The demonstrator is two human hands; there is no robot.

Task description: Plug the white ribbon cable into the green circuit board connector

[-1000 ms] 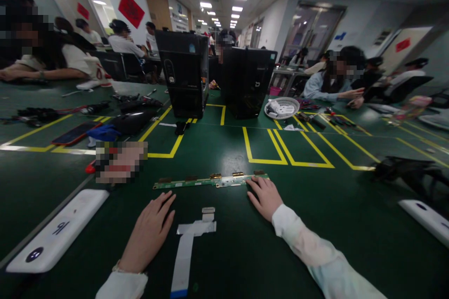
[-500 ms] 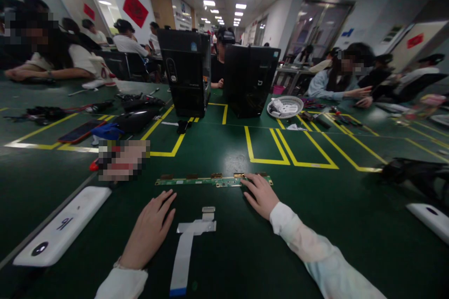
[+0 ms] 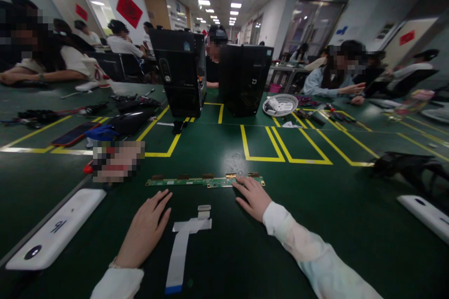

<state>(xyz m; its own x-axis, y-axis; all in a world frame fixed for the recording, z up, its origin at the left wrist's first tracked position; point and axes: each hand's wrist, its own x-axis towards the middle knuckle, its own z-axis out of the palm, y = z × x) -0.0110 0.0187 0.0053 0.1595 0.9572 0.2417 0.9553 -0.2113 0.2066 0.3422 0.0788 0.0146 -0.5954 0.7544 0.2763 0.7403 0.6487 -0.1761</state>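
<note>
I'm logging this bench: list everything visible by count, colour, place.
Table: 1, green, foreground
Circuit board: 1, green, centre
Flat cable: 1, white with blue end, foreground
Oblong devices: 2, white, both sides
Computer towers: 2, black, far side
Basket: 1, white, right of towers
Tape strips: several, yellow, table
Small clutter: uncounted, mixed, table
Posters: several, red, walls
People: several, mixed clothing, around
Left hand: 1, white cuff, beside cable
Right hand: 1, white cuff, at board

An electronics workroom, by its taped green bench (image 3: 217, 261), computer towers (image 3: 177, 74), circuit board (image 3: 187, 181) and, probably, hand tools (image 3: 338, 116).
</note>
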